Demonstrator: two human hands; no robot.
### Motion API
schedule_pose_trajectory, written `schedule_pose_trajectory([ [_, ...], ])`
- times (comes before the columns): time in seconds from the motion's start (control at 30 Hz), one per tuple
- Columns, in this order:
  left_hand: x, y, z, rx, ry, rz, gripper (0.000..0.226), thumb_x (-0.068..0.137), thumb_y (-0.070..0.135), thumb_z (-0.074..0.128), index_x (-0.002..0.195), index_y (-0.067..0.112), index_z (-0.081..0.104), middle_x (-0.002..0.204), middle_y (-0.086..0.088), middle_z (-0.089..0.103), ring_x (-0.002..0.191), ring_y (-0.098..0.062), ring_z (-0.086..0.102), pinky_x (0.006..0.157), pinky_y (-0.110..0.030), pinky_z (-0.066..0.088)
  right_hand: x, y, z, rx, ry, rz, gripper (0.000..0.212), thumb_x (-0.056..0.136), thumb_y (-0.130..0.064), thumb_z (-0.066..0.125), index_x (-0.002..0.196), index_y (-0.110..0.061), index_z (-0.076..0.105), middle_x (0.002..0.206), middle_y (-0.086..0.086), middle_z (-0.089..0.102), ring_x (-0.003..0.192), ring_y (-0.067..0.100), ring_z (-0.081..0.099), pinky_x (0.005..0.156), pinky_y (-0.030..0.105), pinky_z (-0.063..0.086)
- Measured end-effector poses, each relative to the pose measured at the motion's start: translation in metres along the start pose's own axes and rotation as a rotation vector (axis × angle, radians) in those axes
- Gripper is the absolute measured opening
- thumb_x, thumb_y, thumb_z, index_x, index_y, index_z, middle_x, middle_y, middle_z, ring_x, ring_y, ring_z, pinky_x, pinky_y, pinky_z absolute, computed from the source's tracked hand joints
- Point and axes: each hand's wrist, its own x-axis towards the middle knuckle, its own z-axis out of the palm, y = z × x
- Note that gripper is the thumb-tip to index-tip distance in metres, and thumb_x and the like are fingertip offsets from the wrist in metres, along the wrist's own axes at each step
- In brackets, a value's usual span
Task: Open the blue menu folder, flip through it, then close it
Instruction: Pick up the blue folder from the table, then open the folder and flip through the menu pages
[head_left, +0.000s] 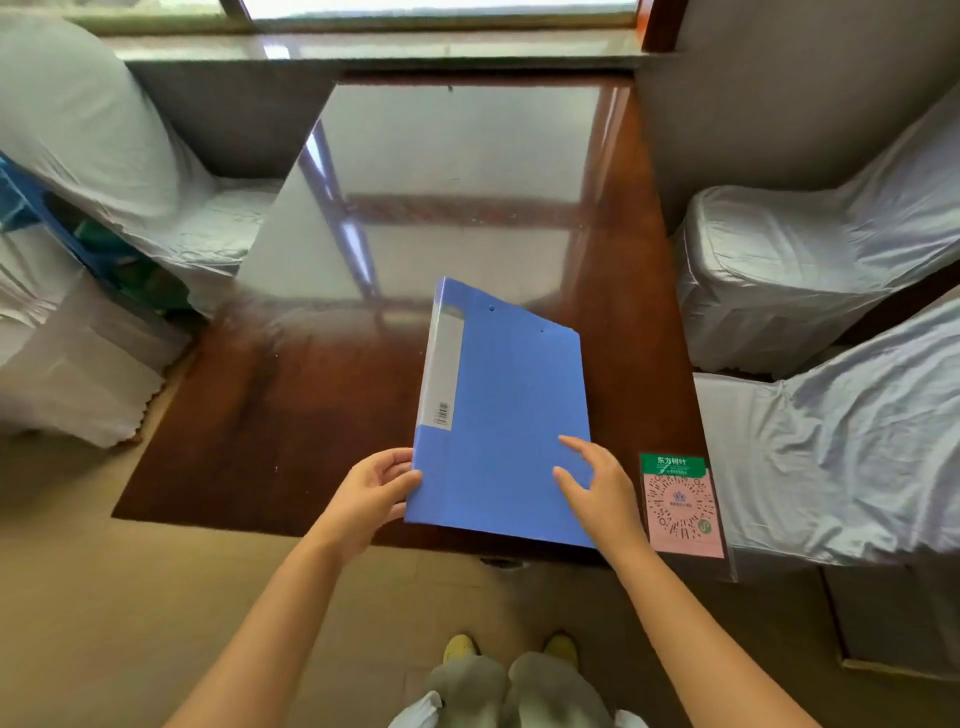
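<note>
The blue menu folder (511, 415) lies closed near the front edge of the glossy brown table (291, 415), its spine with a white label strip on the left side. My left hand (371, 491) grips the folder's near left corner at the spine, thumb on top. My right hand (602, 488) rests on the cover near the lower right corner with fingers spread apart and holds nothing.
A pink QR-code card with a green header (680, 504) lies at the table's front right corner. Chairs in white covers stand left (104, 156) and right (810, 280) of the table. A window sill runs along the far side.
</note>
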Motion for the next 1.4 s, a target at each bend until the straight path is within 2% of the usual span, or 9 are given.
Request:
schedule_pose_trajectory([
  [0.2, -0.020, 0.033, -0.032, -0.081, -0.030, 0.139, 0.031, 0.091, 0.011, 0.053, 0.122, 0.014, 0.056, 0.114, -0.005, 0.071, 0.105, -0.022, 0.066, 0.084, -0.036, 0.057, 0.029, -0.019, -0.053, 0.409, -0.119, 0.315, 0.060, 0.090, -0.016, 0.058, 0.142, -0.019, 0.029, 0.145, 0.012, 0.040, 0.126, 0.029, 0.046, 0.095, 0.044, 0.045],
  [0.33, -0.030, 0.065, -0.036, -0.029, -0.055, 0.292, 0.030, 0.091, 0.009, 0.054, 0.117, 0.021, 0.059, 0.107, 0.006, 0.074, 0.099, -0.015, 0.068, 0.073, -0.024, 0.057, 0.032, -0.038, -0.077, 0.584, -0.163, 0.143, 0.041, 0.089, -0.010, 0.059, 0.128, -0.016, 0.049, 0.108, 0.003, 0.072, 0.095, 0.020, 0.070, 0.068, 0.030, 0.059],
  [0.5, -0.034, 0.093, -0.035, 0.114, -0.030, 0.422, 0.034, 0.096, 0.011, 0.047, 0.121, 0.034, 0.053, 0.110, 0.014, 0.072, 0.097, -0.003, 0.067, 0.072, -0.021, 0.055, 0.027, -0.066, -0.088, 0.644, -0.020, -0.046, 0.031, 0.091, -0.005, 0.055, 0.118, -0.021, 0.057, 0.096, -0.006, 0.076, 0.093, 0.016, 0.071, 0.067, 0.027, 0.059],
  [0.63, -0.039, 0.096, -0.029, 0.249, -0.102, 0.549, 0.091, 0.079, 0.015, 0.073, 0.139, 0.049, 0.015, 0.125, 0.044, 0.047, 0.116, 0.011, 0.049, 0.082, -0.009, 0.047, 0.021, -0.083, -0.094, 0.662, 0.003, -0.136, 0.030, 0.091, -0.006, 0.054, 0.108, -0.029, 0.061, 0.100, -0.006, 0.075, 0.095, 0.015, 0.070, 0.070, 0.028, 0.059],
  [0.93, -0.038, 0.079, -0.014, 0.678, 0.179, 0.908, 0.107, 0.080, 0.013, 0.071, 0.146, 0.027, -0.012, 0.141, 0.007, 0.016, 0.130, 0.010, 0.017, 0.107, -0.006, 0.016, 0.017, -0.093, -0.092, 0.750, 0.024, -0.119, 0.027, 0.098, -0.014, 0.042, 0.117, -0.024, 0.059, 0.110, 0.001, 0.071, 0.098, 0.018, 0.069, 0.071, 0.032, 0.059],
  [1.07, -0.046, 0.088, 0.001, 0.504, 0.172, 0.858, 0.074, 0.088, 0.056, 0.038, 0.143, 0.032, -0.006, 0.142, 0.011, 0.020, 0.131, 0.013, 0.012, 0.104, -0.001, 0.008, 0.014, -0.095, -0.075, 0.916, 0.049, -0.071, 0.046, 0.095, -0.052, 0.028, 0.113, -0.028, 0.062, 0.101, -0.007, 0.075, 0.093, 0.011, 0.070, 0.071, 0.024, 0.058],
  [1.17, -0.049, 0.096, 0.005, 0.113, 0.124, 0.751, 0.096, 0.066, 0.085, 0.037, 0.141, 0.030, 0.010, 0.139, 0.018, 0.029, 0.130, 0.008, 0.024, 0.104, -0.004, 0.019, 0.010, -0.093, -0.076, 0.887, 0.094, -0.083, 0.034, 0.096, -0.049, 0.032, 0.097, -0.036, 0.064, 0.087, -0.009, 0.073, 0.080, 0.008, 0.068, 0.062, 0.019, 0.057],
  [1.33, -0.058, 0.102, -0.002, -0.158, 0.148, 0.490, 0.057, 0.091, 0.033, 0.054, 0.139, 0.013, 0.031, 0.120, 0.010, 0.049, 0.113, -0.017, 0.053, 0.074, -0.004, 0.045, 0.002, -0.086, -0.079, 0.911, 0.137, -0.134, 0.040, 0.092, -0.002, 0.048, 0.126, -0.023, 0.046, 0.115, 0.012, 0.061, 0.095, 0.022, 0.065, 0.071, 0.032, 0.061],
  [1.4, -0.056, 0.105, -0.011, -0.333, -0.010, 0.482, 0.060, 0.077, 0.043, 0.068, 0.127, 0.018, 0.046, 0.103, 0.008, 0.064, 0.110, -0.025, 0.060, 0.076, -0.014, 0.053, 0.000, -0.088, -0.083, 0.920, 0.162, -0.178, 0.043, 0.091, 0.000, 0.048, 0.118, -0.034, 0.050, 0.114, 0.008, 0.062, 0.099, 0.021, 0.064, 0.079, 0.036, 0.058],
])
